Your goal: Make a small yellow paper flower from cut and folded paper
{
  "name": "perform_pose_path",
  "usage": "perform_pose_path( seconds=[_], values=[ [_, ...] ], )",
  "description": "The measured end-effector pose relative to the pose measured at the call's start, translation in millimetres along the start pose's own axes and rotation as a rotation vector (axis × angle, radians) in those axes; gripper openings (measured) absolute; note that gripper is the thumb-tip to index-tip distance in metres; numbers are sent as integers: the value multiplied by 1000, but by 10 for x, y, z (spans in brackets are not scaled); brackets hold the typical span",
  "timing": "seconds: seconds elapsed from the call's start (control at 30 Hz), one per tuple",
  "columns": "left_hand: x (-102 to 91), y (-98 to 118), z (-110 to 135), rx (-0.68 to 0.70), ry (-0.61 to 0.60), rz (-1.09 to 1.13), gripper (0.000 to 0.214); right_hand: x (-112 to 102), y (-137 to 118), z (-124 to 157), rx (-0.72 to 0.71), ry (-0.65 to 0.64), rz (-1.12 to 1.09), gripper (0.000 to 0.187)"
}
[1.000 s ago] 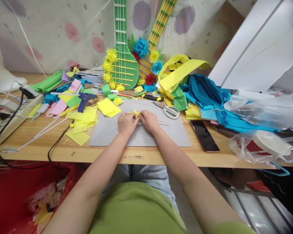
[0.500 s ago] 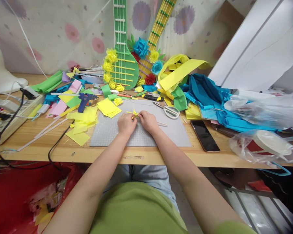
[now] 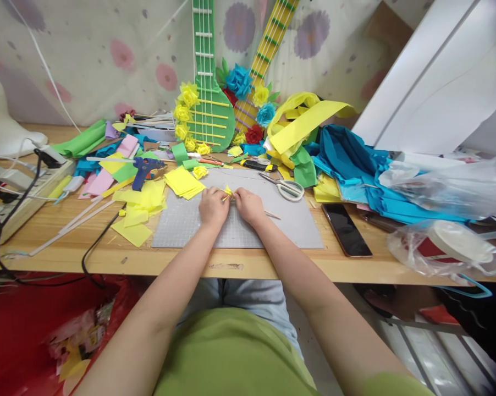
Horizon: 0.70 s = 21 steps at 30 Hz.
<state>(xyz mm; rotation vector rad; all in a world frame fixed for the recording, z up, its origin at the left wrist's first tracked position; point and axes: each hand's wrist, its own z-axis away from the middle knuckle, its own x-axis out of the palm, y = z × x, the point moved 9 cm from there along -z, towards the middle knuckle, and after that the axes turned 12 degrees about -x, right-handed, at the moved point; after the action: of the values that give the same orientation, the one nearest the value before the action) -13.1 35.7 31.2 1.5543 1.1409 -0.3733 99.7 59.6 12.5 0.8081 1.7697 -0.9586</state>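
Note:
My left hand (image 3: pixel 213 207) and my right hand (image 3: pixel 248 205) meet over the grey cutting mat (image 3: pixel 297 223), fingers pinched together on a small yellow paper flower (image 3: pixel 228 191). A thin wooden stick (image 3: pixel 271 214) pokes out to the right from under my right hand. Beside my left hand lies a stack of yellow paper squares (image 3: pixel 183 181). Scissors (image 3: pixel 284 186) lie on the mat just right of my right hand.
A blue glue gun (image 3: pixel 143 168) and loose paper sheets lie at the left. Two paper guitars with flowers (image 3: pixel 210 104) lean on the wall. A phone (image 3: pixel 346 229) rests at the right, beside blue crepe paper (image 3: pixel 355 165) and plastic bags. Cables and a power strip (image 3: pixel 21 192) sit at far left.
Both hands have shifted slightly left and up on the mat, still working the yellow flower; the stick end has tilted a little.

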Motion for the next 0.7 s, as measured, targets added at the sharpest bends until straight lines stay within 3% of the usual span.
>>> perform_pose_path(
  seconds=[0.13, 0.3, 0.53, 0.7],
  values=[
    [56, -31, -11, -20, -34, 11, 14, 8, 22, -3, 29, -31, 7, 29],
    [91, -139, -23, -156, -78, 20, 20, 8, 11, -11, 35, -41, 0, 30],
    [93, -234, -45, -256, -80, 116, 20, -49, -118, 0, -64, 3, -46, 28],
    [142, -291, -51, -289, -112, 232, 18, -77, -131, 10, -49, -10, -22, 28]
  ],
)
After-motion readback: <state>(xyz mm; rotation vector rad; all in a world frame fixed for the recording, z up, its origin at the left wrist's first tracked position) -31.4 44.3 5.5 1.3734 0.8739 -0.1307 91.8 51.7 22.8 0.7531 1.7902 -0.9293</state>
